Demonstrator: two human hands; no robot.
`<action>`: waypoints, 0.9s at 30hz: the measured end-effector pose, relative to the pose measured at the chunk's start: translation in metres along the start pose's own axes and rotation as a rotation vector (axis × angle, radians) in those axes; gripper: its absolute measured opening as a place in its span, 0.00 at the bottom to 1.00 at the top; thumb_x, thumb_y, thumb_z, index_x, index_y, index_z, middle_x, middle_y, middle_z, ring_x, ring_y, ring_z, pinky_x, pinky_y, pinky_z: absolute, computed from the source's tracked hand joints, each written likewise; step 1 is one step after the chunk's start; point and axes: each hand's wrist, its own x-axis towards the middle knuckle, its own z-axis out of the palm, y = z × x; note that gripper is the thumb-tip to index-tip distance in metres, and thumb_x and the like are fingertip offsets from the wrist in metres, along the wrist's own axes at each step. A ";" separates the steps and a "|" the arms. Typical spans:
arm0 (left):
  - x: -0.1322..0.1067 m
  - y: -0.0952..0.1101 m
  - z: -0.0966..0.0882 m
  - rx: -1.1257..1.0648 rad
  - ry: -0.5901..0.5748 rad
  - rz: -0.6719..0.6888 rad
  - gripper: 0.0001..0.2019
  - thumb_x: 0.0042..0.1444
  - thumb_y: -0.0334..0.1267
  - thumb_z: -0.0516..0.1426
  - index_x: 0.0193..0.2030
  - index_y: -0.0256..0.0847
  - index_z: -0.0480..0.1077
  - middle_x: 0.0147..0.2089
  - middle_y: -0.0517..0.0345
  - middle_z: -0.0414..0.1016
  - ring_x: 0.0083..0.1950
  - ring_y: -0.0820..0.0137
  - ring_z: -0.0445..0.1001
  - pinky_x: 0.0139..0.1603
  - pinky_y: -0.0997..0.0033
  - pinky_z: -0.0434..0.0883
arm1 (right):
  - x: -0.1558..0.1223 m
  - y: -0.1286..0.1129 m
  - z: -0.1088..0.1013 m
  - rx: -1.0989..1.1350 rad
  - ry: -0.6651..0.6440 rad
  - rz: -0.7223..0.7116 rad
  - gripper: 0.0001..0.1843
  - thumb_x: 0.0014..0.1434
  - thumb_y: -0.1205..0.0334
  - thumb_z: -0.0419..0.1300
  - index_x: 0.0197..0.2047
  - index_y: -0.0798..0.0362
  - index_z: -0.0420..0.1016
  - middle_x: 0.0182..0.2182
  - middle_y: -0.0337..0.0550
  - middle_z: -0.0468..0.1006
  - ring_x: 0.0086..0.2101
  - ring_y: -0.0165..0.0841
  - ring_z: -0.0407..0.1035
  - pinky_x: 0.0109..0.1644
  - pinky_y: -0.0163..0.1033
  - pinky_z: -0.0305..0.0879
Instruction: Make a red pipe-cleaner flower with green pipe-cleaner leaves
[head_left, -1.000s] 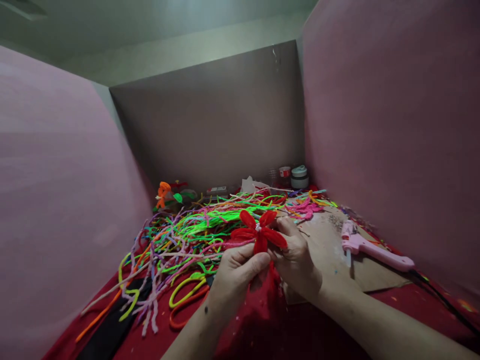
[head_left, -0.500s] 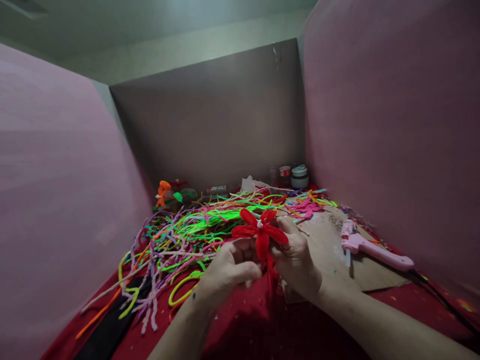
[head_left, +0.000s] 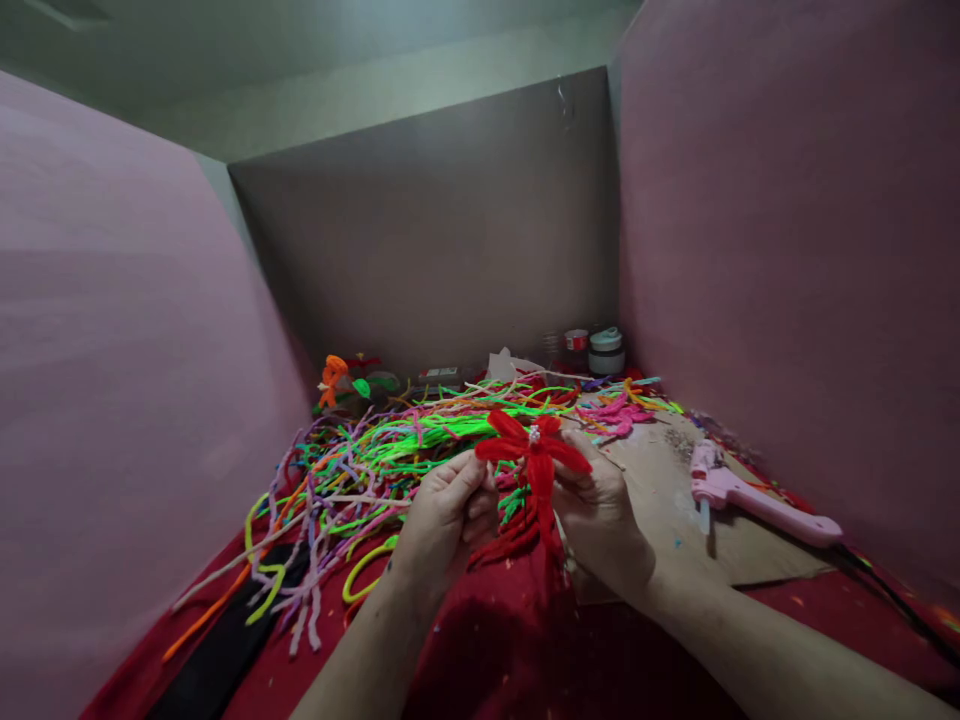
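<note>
A red pipe-cleaner flower [head_left: 534, 453] with a small pale bead at its centre is held up between both hands, its red stem strands trailing down toward the red cloth. My left hand [head_left: 447, 517] pinches one of the left petals with curled fingers. My right hand [head_left: 602, 517] is closed around the flower just under the right petals. A heap of loose pipe cleaners [head_left: 375, 460] in green, purple, orange and pink lies behind and to the left of my hands.
A pink glue gun [head_left: 757, 497] lies on a cardboard sheet [head_left: 660, 500] at the right, its cord running off right. An orange pipe-cleaner flower [head_left: 330, 378] and small jars [head_left: 604, 352] stand at the back. Pink walls enclose both sides; a grey board closes the back.
The flower has risen slightly and tilted back, so its stem strands now show. My left hand moved from under the flower up to its left petal. The view shifted slightly.
</note>
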 end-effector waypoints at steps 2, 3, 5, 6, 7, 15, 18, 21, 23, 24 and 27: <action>0.002 0.000 0.001 0.077 0.093 0.062 0.13 0.55 0.44 0.53 0.26 0.38 0.61 0.16 0.70 0.51 0.14 0.83 0.46 0.14 0.82 0.47 | 0.003 -0.001 0.001 0.139 0.009 0.136 0.08 0.46 0.69 0.62 0.32 0.51 0.74 0.26 0.37 0.73 0.28 0.29 0.64 0.35 0.36 0.62; 0.002 0.000 0.002 0.149 0.151 0.114 0.12 0.55 0.44 0.53 0.26 0.38 0.61 0.17 0.69 0.53 0.15 0.83 0.49 0.15 0.82 0.49 | 0.005 -0.003 0.002 0.208 0.024 0.206 0.07 0.44 0.69 0.64 0.30 0.51 0.75 0.23 0.35 0.73 0.26 0.28 0.64 0.34 0.36 0.61; 0.003 -0.002 0.004 0.331 0.235 0.229 0.10 0.54 0.41 0.55 0.29 0.37 0.64 0.21 0.66 0.60 0.20 0.82 0.58 0.20 0.82 0.57 | 0.009 -0.005 0.002 0.339 0.087 0.346 0.05 0.39 0.67 0.67 0.24 0.52 0.76 0.20 0.34 0.73 0.23 0.27 0.62 0.30 0.34 0.60; 0.003 -0.004 0.006 0.419 0.246 0.276 0.08 0.53 0.40 0.56 0.31 0.37 0.65 0.24 0.64 0.63 0.24 0.80 0.62 0.25 0.81 0.61 | 0.011 -0.007 0.002 0.397 0.126 0.408 0.06 0.37 0.66 0.68 0.23 0.52 0.76 0.20 0.34 0.73 0.22 0.26 0.62 0.27 0.34 0.58; 0.004 -0.007 0.008 0.497 0.236 0.310 0.07 0.52 0.39 0.56 0.33 0.37 0.66 0.28 0.62 0.67 0.29 0.78 0.65 0.30 0.80 0.64 | 0.013 -0.008 0.002 0.445 0.161 0.461 0.07 0.35 0.66 0.69 0.22 0.53 0.76 0.19 0.35 0.73 0.21 0.25 0.61 0.25 0.33 0.56; 0.003 -0.034 0.017 1.051 0.206 0.561 0.07 0.56 0.36 0.51 0.41 0.38 0.64 0.35 0.55 0.71 0.35 0.72 0.69 0.37 0.75 0.65 | 0.010 -0.009 0.004 0.566 0.120 0.562 0.08 0.32 0.67 0.70 0.21 0.53 0.78 0.18 0.35 0.74 0.22 0.26 0.64 0.25 0.31 0.57; 0.005 -0.039 0.013 1.237 0.247 0.627 0.05 0.58 0.36 0.49 0.34 0.38 0.63 0.30 0.56 0.69 0.29 0.72 0.68 0.31 0.75 0.63 | 0.006 -0.005 0.004 0.489 0.085 0.503 0.07 0.36 0.66 0.69 0.24 0.52 0.79 0.21 0.37 0.76 0.23 0.27 0.64 0.27 0.33 0.59; 0.007 -0.040 0.008 1.387 0.229 0.696 0.08 0.59 0.34 0.46 0.28 0.40 0.60 0.24 0.59 0.64 0.24 0.73 0.64 0.27 0.74 0.59 | 0.003 -0.002 0.004 0.357 0.045 0.404 0.05 0.41 0.65 0.67 0.27 0.51 0.80 0.22 0.36 0.76 0.23 0.26 0.62 0.30 0.34 0.60; 0.009 -0.040 0.005 1.382 0.201 0.710 0.09 0.59 0.32 0.45 0.27 0.40 0.58 0.23 0.61 0.61 0.23 0.74 0.61 0.26 0.75 0.57 | 0.002 -0.001 0.004 0.311 0.007 0.368 0.06 0.43 0.64 0.66 0.29 0.50 0.80 0.22 0.35 0.76 0.23 0.27 0.63 0.34 0.35 0.62; 0.009 -0.039 0.005 1.349 0.195 0.697 0.09 0.59 0.32 0.45 0.27 0.40 0.58 0.22 0.62 0.59 0.22 0.75 0.59 0.25 0.75 0.56 | 0.002 -0.001 0.004 0.302 -0.010 0.362 0.06 0.44 0.63 0.65 0.30 0.49 0.80 0.23 0.35 0.76 0.24 0.27 0.63 0.35 0.36 0.63; 0.008 -0.036 0.005 1.195 0.218 0.578 0.10 0.59 0.34 0.46 0.26 0.40 0.58 0.21 0.64 0.56 0.22 0.76 0.55 0.25 0.76 0.55 | 0.001 -0.001 0.004 0.273 -0.051 0.346 0.09 0.47 0.60 0.64 0.35 0.48 0.79 0.28 0.38 0.78 0.30 0.31 0.68 0.40 0.39 0.64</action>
